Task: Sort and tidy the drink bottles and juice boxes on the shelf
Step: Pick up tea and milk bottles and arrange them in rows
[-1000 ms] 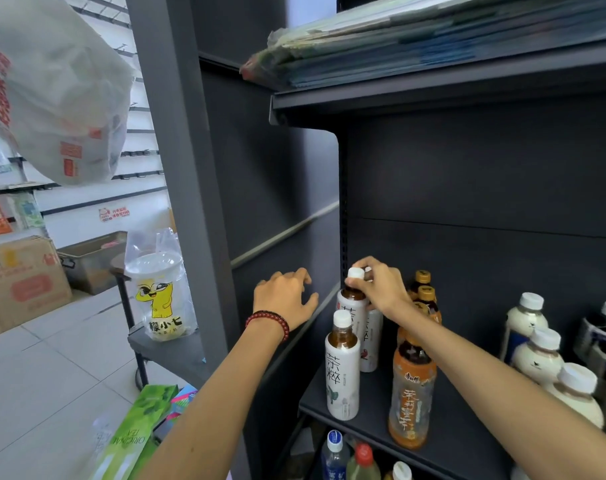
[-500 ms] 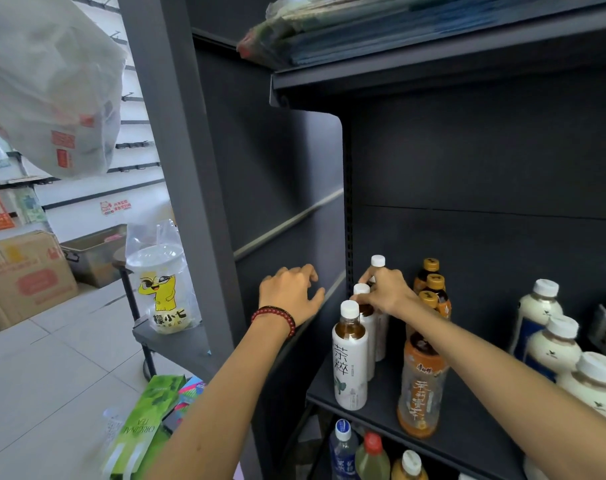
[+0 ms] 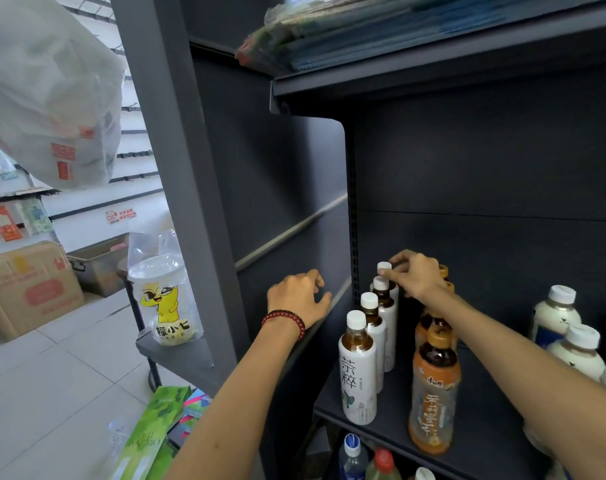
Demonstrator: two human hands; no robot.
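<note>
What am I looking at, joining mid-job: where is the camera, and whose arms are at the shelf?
No machine here: one camera on a person's head looks forward and down, so the arms are theirs. The right hand pinches the white cap of the back bottle in a row of four white-label teas. The left hand holds nothing, left of the shelf. On the shelf also stand orange teas and, further right, milky bottles.
</note>
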